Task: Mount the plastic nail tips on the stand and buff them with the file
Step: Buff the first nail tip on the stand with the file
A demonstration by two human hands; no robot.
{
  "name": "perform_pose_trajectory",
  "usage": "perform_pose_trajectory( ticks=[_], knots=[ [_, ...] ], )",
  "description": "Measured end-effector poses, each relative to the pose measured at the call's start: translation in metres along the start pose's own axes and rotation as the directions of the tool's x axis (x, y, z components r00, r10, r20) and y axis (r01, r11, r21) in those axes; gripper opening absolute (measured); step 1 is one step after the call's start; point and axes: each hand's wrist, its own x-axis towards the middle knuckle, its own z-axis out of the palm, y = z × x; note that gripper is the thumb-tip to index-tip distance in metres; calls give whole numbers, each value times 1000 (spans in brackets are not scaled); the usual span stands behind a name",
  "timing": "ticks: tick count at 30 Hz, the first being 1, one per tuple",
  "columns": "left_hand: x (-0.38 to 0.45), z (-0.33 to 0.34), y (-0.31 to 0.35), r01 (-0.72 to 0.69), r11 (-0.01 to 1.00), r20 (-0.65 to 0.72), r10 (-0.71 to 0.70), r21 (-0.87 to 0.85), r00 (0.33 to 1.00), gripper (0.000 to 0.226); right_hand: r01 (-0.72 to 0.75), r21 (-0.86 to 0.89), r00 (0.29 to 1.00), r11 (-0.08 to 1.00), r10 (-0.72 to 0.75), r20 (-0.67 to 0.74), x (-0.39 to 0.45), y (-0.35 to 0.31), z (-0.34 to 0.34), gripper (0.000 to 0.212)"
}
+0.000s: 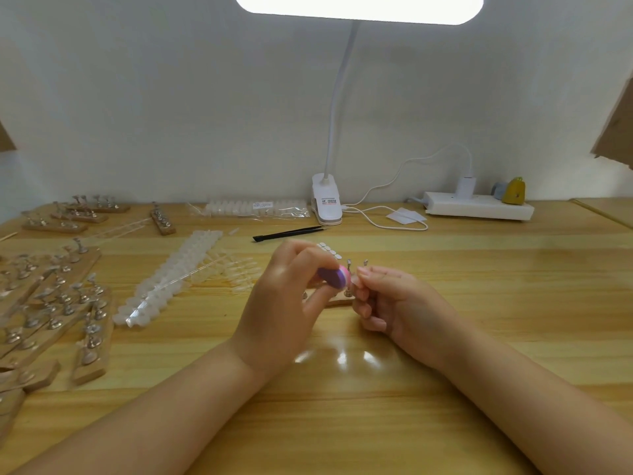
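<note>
- We are holding the file (334,276), a pink and purple block, in our left hand (287,303), with the fingers curled round it and its rounded end pointing toward the stand (337,298).
- Our right hand (397,303) is sitting just right of the stand, its fingers curled in and its thumb and forefinger pinching at one of the stand's metal pegs; the nail tip there is too small and blurred for us to make out.
- The stand is a small wooden strip lying on the wooden table (479,286) between our two hands, mostly hidden by them, with two thin metal pegs rising just behind our right fingertips.
- Left of the stand, long strips of clear nail tips (171,279) are lying on the table.
- Farther left of the stand, many other wooden stands (61,303) with metal holders are lying in a heap.
- Behind the stand, black tweezers (291,232) are lying flat, and past them a white clip lamp (327,204) is standing at the wall.
- Behind and to the right of the stand, a white power strip (479,207) is sitting against the wall.
</note>
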Motion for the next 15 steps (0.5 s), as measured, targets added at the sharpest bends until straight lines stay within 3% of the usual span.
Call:
perform_pose_trajectory(
  ticks=[2, 5, 10, 15],
  knots=[
    [2, -2, -2, 35, 999, -32, -35, -5, 999, 20, -5, -7, 1000, 1000, 6, 12, 0, 0, 0, 16],
    [-1, 3, 2, -54, 998, -8, 53, -35, 999, 26, 0, 21, 1000, 1000, 0, 2, 2, 2, -1, 16],
    [-1, 1, 6, 130, 991, 16, -130, 29, 991, 27, -6, 72, 999, 997, 9, -46, 3, 2, -3, 14],
    [-2, 3, 2, 144, 985, 64, -150, 94, 987, 26, 55, 149, 991, 987, -36, -127, 1, 4, -1, 13]
  ],
)
